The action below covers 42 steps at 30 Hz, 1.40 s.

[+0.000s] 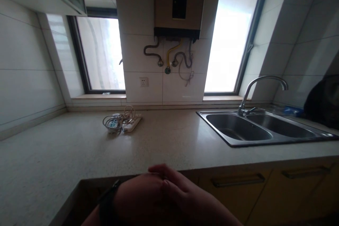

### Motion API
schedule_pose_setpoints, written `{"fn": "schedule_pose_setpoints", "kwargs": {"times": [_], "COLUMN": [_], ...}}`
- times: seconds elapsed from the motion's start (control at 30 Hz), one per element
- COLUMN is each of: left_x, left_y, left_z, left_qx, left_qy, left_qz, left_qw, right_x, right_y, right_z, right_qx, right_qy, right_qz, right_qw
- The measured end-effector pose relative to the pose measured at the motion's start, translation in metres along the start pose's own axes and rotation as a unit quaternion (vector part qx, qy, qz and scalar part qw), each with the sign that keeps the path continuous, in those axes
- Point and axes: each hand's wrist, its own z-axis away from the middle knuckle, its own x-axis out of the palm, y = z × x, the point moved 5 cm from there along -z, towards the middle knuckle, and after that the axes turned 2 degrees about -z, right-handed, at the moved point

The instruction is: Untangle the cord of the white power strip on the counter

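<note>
Both hands sit clasped low in front of the counter edge, left hand [137,197] with a dark wrist strap under right hand [185,197], holding nothing; nearest thing is the white power strip with coiled cable [122,122], well apart on the speckled stone countertop [169,141]; looks light and rigid, cord floppy; grab the body, not the loops.

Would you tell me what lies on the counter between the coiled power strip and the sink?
In the head view, nothing lies there: between the power strip and the sink only bare speckled countertop shows.
</note>
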Motion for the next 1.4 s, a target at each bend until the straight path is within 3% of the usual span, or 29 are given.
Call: {"fn": "schedule_pose_setpoints", "kwargs": {"times": [0.07,0.17,0.23,0.3,0.4,0.57,0.73,0.83,1.4], "left_x": [-0.019,-0.053,-0.078,-0.106,-0.142,-0.177,-0.190,-0.187,-0.174], "left_y": [0.026,0.019,0.001,-0.024,-0.070,-0.128,-0.145,-0.147,-0.142], "left_z": [-0.012,-0.037,-0.059,-0.084,-0.117,-0.142,-0.144,-0.148,-0.143], "left_qx": [0.059,0.062,0.108,0.134,0.110,0.048,0.045,0.056,0.097], "left_qy": [-0.037,-0.047,-0.014,0.075,0.197,0.233,0.198,0.164,0.133], "left_qz": [-0.149,-0.263,-0.299,-0.350,-0.421,-0.444,-0.439,-0.415,-0.313], "left_qw": [0.986,0.962,0.948,0.924,0.879,0.864,0.875,0.893,0.935], "right_x": [-0.013,-0.034,-0.054,-0.075,-0.099,-0.113,-0.114,-0.119,-0.127], "right_y": [-0.015,-0.015,-0.011,-0.005,0.016,0.075,0.102,0.103,0.108], "right_z": [-0.013,-0.044,-0.072,-0.104,-0.157,-0.222,-0.237,-0.233,-0.218], "right_qx": [-0.027,-0.050,-0.077,-0.114,-0.148,-0.178,-0.187,-0.177,-0.120], "right_qy": [0.004,0.016,0.043,0.070,0.066,0.076,0.069,0.058,0.008], "right_qz": [0.030,0.077,0.112,0.156,0.208,0.213,0.222,0.214,0.180], "right_qw": [0.999,0.996,0.990,0.979,0.965,0.958,0.954,0.959,0.976]}}
